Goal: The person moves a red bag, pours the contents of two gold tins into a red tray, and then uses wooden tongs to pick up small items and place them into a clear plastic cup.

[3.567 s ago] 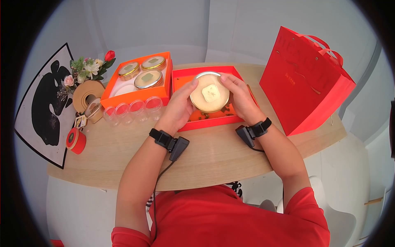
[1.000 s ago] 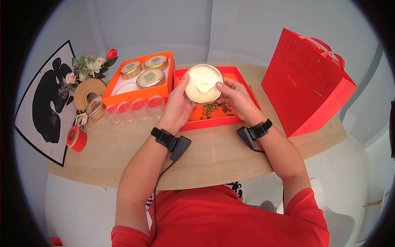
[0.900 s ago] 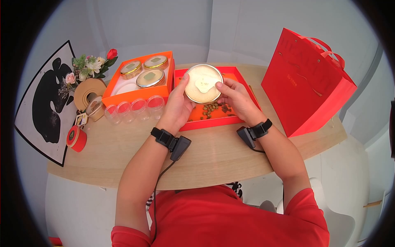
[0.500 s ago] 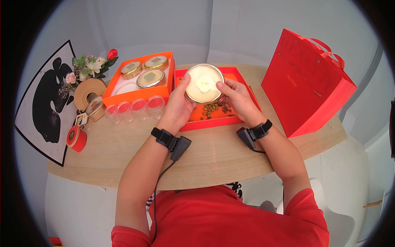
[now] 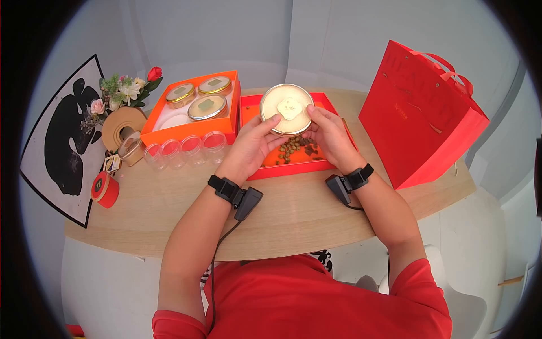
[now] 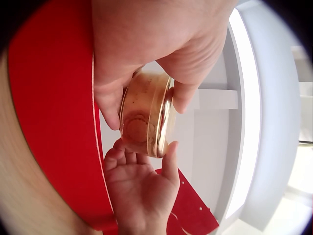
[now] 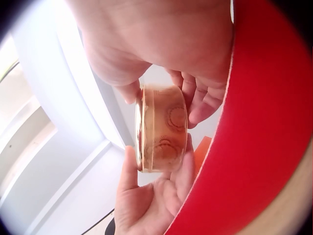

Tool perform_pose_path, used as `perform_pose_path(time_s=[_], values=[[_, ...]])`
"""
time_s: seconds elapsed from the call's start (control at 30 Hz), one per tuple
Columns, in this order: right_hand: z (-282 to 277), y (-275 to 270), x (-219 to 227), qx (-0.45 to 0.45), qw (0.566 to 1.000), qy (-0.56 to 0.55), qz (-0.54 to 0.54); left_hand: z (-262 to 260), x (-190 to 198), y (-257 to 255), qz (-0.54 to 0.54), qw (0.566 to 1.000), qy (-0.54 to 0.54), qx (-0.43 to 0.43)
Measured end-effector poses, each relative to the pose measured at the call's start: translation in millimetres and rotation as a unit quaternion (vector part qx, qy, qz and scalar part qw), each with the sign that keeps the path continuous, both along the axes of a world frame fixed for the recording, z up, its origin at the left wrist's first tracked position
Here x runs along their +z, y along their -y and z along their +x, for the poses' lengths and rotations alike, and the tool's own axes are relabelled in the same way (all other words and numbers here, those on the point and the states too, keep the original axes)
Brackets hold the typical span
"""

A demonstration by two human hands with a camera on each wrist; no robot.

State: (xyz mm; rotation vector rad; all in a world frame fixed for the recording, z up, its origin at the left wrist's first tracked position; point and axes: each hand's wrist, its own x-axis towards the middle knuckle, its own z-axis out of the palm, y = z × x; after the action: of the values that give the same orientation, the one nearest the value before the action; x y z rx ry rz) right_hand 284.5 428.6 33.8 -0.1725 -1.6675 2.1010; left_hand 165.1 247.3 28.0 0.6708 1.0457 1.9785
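Note:
Both hands hold a round, see-through jar [image 5: 276, 104] up by its sides, its gold-rimmed lid with a pale square label facing the head camera. The left hand [image 5: 252, 148] has its thumb on the lower-left rim and fingers behind. On the other side, the right hand [image 5: 332, 140] keeps its thumb at the right rim. In the left wrist view the jar [image 6: 142, 112] stands on edge between the hands, with round shapes inside showing through its wall. Below it lies a shallow red box [image 5: 305, 167] with dried greenish and dark pieces [image 5: 291, 146] scattered on its orange inside.
An orange box [image 5: 186, 134] with several gold-rimmed jars stands at the back left. Several clear empty jars [image 5: 192, 148] line its front. Flowers [image 5: 127, 90], a tape roll [image 5: 121, 127] and a red tub [image 5: 105, 189] are farther left. A tall red bag [image 5: 415, 113] stands right.
The jar has shifted slightly right and up from half a second ago. The left thumb has slid from its left edge to the lower-left rim. The right thumb has moved up along the rim.

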Motion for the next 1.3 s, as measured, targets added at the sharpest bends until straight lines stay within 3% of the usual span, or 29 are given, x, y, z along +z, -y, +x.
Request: perform_pose_path(time_s=[0.9, 1.3], values=[[-1.4, 0.0, 0.8, 0.019, 0.999, 0.001, 0.046, 0.2, 0.0, -0.6, 0.024, 0.999, -0.019, 0.013], [0.5, 3.9, 1.1, 0.024, 1.000, -0.003, 0.020, -0.5, -4.1, -2.1, -0.020, 0.999, -0.034, 0.001]])
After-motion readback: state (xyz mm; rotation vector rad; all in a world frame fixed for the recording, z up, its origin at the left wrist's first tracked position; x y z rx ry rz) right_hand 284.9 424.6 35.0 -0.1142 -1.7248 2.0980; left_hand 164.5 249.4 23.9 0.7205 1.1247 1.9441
